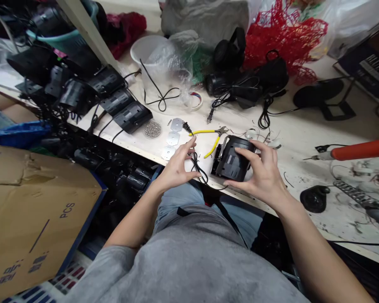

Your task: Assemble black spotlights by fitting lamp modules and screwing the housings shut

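Right hand [265,173] fingers wrapped round the black housing [233,163] at the near edge of the table [303,132], left hand [177,167] pinching a black cord [198,167] just left of it, yellow pliers [212,139] just behind; housing looks light, rigid plastic, best gripped by its sides, cord floppy.

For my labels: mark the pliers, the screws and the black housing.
pliers [205,132], head view, on the upper yellow handle.
screws [153,129], head view, middle of the small pile.
housing [230,162], head view, on its black front face.
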